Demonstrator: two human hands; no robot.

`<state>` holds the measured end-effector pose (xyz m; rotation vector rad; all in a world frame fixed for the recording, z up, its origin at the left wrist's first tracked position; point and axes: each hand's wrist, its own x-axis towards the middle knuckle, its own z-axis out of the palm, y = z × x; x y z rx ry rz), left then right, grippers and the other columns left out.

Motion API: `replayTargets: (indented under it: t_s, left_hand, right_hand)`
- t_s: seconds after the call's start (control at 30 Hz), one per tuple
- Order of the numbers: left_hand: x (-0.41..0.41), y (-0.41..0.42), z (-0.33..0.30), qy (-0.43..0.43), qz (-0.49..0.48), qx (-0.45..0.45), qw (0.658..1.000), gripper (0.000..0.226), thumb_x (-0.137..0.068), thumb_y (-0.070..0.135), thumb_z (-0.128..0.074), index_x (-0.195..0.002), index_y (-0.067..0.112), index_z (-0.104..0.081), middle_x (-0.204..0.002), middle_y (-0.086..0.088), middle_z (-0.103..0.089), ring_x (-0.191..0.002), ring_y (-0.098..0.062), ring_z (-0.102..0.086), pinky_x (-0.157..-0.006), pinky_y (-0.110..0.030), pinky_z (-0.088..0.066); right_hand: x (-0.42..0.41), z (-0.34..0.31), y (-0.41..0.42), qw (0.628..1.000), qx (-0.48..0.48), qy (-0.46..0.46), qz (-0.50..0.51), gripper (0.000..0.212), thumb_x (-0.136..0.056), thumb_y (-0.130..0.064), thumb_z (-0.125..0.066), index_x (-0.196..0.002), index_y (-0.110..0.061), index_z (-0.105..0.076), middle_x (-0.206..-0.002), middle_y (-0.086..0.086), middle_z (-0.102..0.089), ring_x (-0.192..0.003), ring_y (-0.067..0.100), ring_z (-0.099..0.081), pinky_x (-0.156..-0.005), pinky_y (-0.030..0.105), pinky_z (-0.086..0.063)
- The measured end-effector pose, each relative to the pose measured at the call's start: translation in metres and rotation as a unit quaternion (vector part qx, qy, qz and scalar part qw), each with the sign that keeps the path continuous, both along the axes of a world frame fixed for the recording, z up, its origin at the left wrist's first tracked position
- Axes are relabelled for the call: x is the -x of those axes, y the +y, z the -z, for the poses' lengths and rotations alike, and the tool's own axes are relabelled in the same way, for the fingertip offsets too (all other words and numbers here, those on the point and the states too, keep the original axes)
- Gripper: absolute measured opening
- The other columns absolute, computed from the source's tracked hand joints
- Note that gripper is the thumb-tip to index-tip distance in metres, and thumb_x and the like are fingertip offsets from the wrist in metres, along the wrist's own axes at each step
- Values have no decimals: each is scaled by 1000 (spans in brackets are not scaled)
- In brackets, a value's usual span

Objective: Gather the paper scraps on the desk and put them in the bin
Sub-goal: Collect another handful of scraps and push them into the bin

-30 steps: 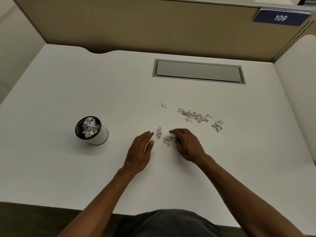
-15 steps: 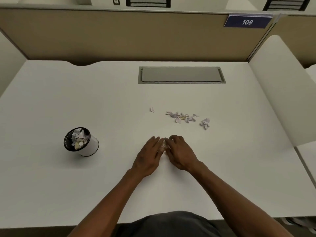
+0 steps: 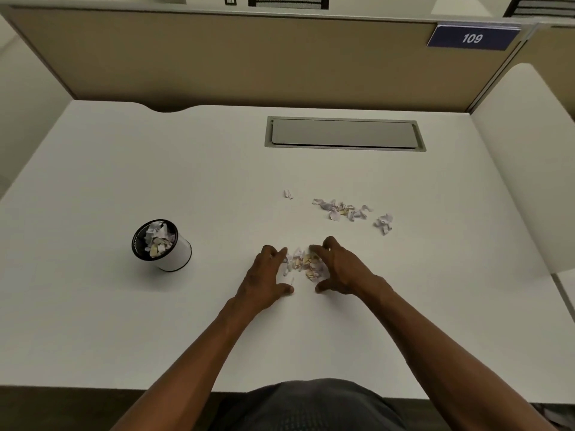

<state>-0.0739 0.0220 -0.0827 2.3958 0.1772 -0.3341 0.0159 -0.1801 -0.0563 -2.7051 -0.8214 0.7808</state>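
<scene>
You're at white desk (image 3: pixel 124 306), tan partition (image 3: pixel 233 57) behind. Grey cable hatch (image 3: pixel 343 133) shut, set in desktop nr back. Blue "109" sign (image 3: pixel 472 38) top R. White side panel (image 3: pixel 522 157) on R. Light even.

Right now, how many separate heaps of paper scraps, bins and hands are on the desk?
Heaps of paper scraps: 4 (between the hands, single scrap, long cluster, small clump)
Bin: 1
Hands: 2 (left hand, right hand)
Total: 7

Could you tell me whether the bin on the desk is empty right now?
No, the bin already holds paper scraps inside its black rim, piled close to the top.
</scene>
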Motion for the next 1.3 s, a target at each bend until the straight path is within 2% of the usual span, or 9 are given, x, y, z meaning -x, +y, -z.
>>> replayTargets:
  t_s: [0.17, 0.23, 0.33, 0.43, 0.57, 0.7, 0.83, 1.13, 1.3]
  left_hand:
    - [-12, -14, 0, -6, -28, 10, 1000, 78, -79, 17, -82, -147, 15, -44, -126, -2, -47, -110, -19, -57, -92, -22, -47]
    - [-12, -19, 2, -29, -30, 1, 999, 65, -80, 13, -79, -139, 16, -52, -119, -3, -52, -104, -20, -60, -88, -26, -51]
    - [-8, -24, 4, -69, -48, 4, 996, 35, -81, 9, -73, -115, 16, -66, -101, -1, -55, -87, -20, -60, -73, -25, -50]
    - [-6, -26, 5, -103, -81, 22, 991, 19, -82, 5, -70, -100, 12, -71, -91, -6, -62, -80, -20, -60, -68, -29, -48]
    - [-3, -26, 7, -112, -159, 73, 978, 22, -80, 0, -72, -100, 9, -75, -96, -9, -73, -88, -23, -66, -78, -35, -54]
    - [3, -20, 3, -76, -239, 153, 956, 25, -80, 9, -78, -104, 18, -78, -100, 1, -77, -92, -12, -70, -82, -21, -55]
    - [8, -11, -7, -68, -259, 224, 937, 26, -79, 13, -81, -97, 31, -78, -93, 15, -77, -86, 1, -70, -76, -11, -52]
    - [16, 35, -44, -134, -297, 287, 901, 27, -80, 11, -80, -97, 31, -78, -95, 14, -77, -92, -3, -71, -80, -21, -57]
    - [28, 73, -74, -185, -319, 310, 876, 28, -80, 7, -79, -99, 28, -78, -95, 11, -78, -92, -5, -73, -76, -16, -57]
  right_hand:
    - [2, -2, 17, 999, -35, 13, -8, 95, -75, -33, -86, -153, -18, -34, -138, 11, -42, -115, 33, -58, -97, 35, -48]
    - [4, -2, 24, 999, -45, 12, -7, 92, -74, -30, -86, -151, -18, -37, -135, 12, -44, -111, 33, -60, -96, 36, -49]
    - [11, 1, 35, 997, -73, 2, 6, 65, -79, -23, -80, -137, -14, -53, -124, 12, -52, -103, 32, -62, -91, 39, -52]
    - [16, 4, 43, 993, -105, -6, 43, 40, -83, -20, -75, -119, -9, -63, -113, 13, -59, -97, 31, -63, -83, 35, -50]
    - [15, 7, 48, 990, -125, 1, 73, 27, -82, -16, -74, -107, -8, -69, -102, 14, -65, -92, 31, -63, -72, 29, -42]
    - [7, 4, 46, 981, -161, 46, 93, 23, -82, -19, -77, -103, -8, -72, -101, 10, -73, -90, 25, -65, -77, 35, -51]
    - [3, -4, 48, 972, -194, 82, 104, 19, -78, -15, -80, -96, -12, -75, -92, 5, -76, -79, 15, -64, -69, 25, -49]
    - [-1, -53, 93, 959, -252, 107, 75, 17, -79, -15, -78, -95, -19, -74, -87, -1, -77, -81, 13, -73, -74, 35, -57]
    - [-1, -82, 138, 955, -272, 117, 35, 19, -77, -13, -79, -94, -19, -73, -87, -2, -76, -82, 14, -72, -71, 35, -57]
